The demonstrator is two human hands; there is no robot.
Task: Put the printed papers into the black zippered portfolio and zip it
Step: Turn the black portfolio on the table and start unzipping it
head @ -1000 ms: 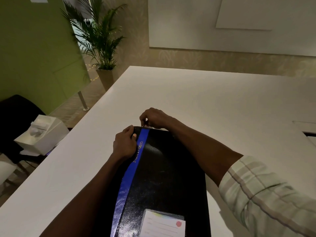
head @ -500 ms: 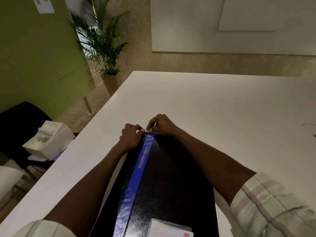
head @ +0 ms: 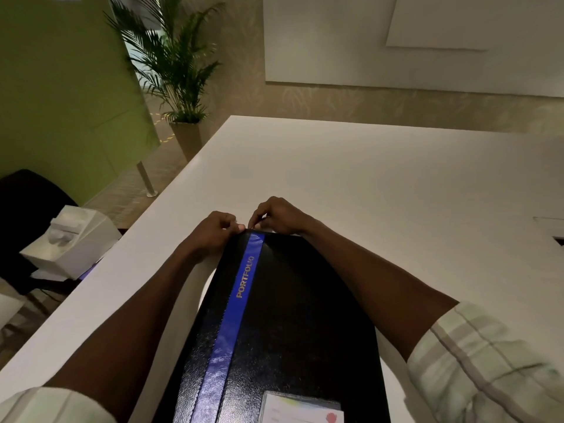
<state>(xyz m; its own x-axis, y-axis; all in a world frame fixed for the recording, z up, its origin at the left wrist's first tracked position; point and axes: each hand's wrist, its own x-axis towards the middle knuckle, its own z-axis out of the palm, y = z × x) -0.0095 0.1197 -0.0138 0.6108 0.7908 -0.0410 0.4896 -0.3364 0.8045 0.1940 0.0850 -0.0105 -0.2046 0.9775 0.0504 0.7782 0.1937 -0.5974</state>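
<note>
A: Start at the grip. What have the hands got?

B: The right hand [head: 279, 216] has its fingers curled and pinched together at the far edge of the black portfolio [head: 287, 325], just past the end of the blue stripe [head: 235, 309]. I judge it is pinching the zipper pull, but the pull itself is too small and hidden to make out. The left hand [head: 215, 232] is curled too, knuckles up, its fingertips pressed on the far left corner of the cover, touching the right hand's fingertips.

A: So one steadies, one pulls?

B: That is how it reads. The left hand's grip pins the corner; the right works the zip.

A: And the portfolio?

B: Closed and lying flat on the white worktop [head: 381, 184], long way toward the person, near end running out of view below. The gold word PORTFOLIO sits on the stripe, and a clear card pocket [head: 302, 412] shows on the near cover. No printed papers show anywhere; by my judgement they are already inside.

A: Then the step in hand is the zipping.

B: Yes, late in the task. The next move calls for drawing the pull around the corner while the left hand holds the cover from lifting or sliding. Corners are where a zip tends to bind, so a steady pull along the track should serve better than a tug.

A: Anything else about?

B: A potted palm [head: 177, 65] beyond the worktop's far left corner, and a white box [head: 73, 236] on a dark chair to the left.
</note>
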